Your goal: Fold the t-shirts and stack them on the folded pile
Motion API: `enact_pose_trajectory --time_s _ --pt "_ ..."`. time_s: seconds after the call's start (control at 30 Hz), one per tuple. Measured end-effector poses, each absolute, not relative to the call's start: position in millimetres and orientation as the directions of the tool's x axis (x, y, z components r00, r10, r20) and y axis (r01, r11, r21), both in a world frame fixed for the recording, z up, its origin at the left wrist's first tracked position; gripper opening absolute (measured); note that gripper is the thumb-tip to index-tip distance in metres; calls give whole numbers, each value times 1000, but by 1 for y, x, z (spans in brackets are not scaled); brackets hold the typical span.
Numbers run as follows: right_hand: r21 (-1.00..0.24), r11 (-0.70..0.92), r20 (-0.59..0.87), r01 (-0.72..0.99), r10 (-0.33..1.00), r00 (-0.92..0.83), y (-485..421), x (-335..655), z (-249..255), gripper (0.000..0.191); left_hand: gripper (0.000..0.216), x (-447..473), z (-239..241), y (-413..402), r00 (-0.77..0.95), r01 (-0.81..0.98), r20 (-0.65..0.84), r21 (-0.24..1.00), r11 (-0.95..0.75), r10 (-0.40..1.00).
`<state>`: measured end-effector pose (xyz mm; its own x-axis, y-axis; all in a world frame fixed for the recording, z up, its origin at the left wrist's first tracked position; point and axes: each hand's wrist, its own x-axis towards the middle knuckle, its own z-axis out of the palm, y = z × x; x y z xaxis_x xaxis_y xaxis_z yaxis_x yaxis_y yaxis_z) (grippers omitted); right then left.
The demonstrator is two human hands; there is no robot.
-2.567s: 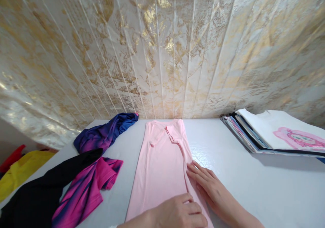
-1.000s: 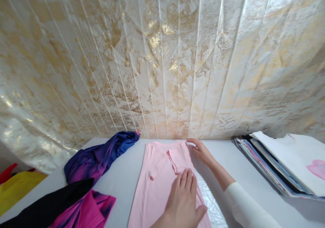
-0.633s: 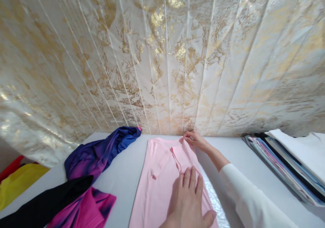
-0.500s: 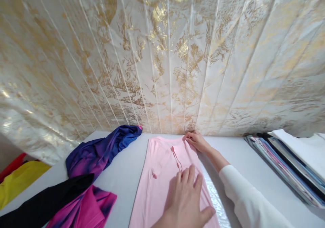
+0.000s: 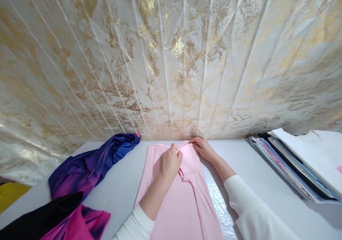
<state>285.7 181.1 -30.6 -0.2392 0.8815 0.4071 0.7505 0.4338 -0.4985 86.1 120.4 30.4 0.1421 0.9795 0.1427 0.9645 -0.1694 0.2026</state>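
A pink garment (image 5: 176, 204) lies lengthwise on the white table, with its far end near the wall. My left hand (image 5: 170, 161) is over its upper part, fingers curled and pinching the fabric near the far edge. At the far right corner my right hand (image 5: 203, 149) grips the cloth between thumb and fingers. Between the two hands the fabric is slightly raised, and a folded flap with a small dark-pink opening shows beneath. The fingertips of my left hand are partly hidden. Under the garment's right side a shiny silvery sheet (image 5: 219, 200) shows.
A blue-purple garment (image 5: 93, 167) lies crumpled on the left, with black cloth (image 5: 42, 215) and magenta cloth (image 5: 88, 222) nearer. Yellow cloth (image 5: 12, 193) is at the far left. A stack of folded clothes (image 5: 296, 168) stands on the right. A gold-patterned covering (image 5: 171, 61) rises behind the table.
My left hand has moved forward from above the garment's middle, closing on fabric near the far edge. The cloth there is now lifted and shifted. My right hand stays at the far right corner.
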Motion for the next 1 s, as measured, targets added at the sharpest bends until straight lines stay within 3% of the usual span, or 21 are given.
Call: enact_pose_trajectory --time_s 0.27,0.47,0.63,1.0 --pt "-437 451 444 778 860 -250 181 283 -29 22 23 79 20 124 153 957 133 225 -181 979" --pt "-393 459 479 797 842 -249 178 280 -28 23 31 87 30 106 406 858 254 225 -462 878" --pt "-357 413 495 838 844 -205 177 272 -31 20 51 101 11 79 630 724 171 224 -652 758" --pt "-302 281 459 911 881 -119 130 267 -38 32 99 107 -3 74 545 806 35 252 -535 838"
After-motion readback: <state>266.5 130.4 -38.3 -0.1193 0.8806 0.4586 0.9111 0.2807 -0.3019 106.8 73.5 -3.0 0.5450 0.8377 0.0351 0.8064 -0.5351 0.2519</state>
